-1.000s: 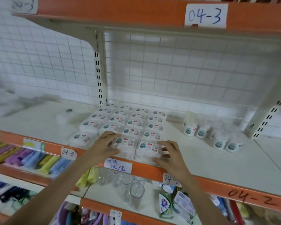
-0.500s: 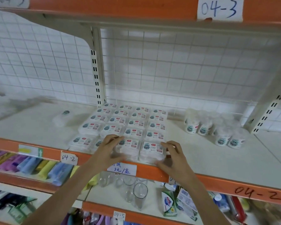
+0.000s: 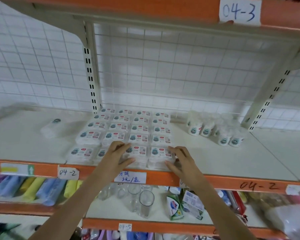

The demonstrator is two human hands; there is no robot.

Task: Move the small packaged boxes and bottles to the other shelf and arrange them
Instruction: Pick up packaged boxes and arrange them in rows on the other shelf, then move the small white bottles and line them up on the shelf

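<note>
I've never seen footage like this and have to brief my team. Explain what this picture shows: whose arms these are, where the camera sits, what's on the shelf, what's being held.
There is no machine here. A person wears a wide-angle camera on the head, looking forward and down, so the two bare arms are that person's own. The left hand and right hand rest against the front row of a neat block of small packaged boxes on the white shelf labelled 04-2. The fingers curl around the front boxes' edges, as if squaring them up; nothing is lifted. To the right stands a cluster of small white bottles. One bottle-like item lies alone to the left. Below are drinking glasses.
</note>
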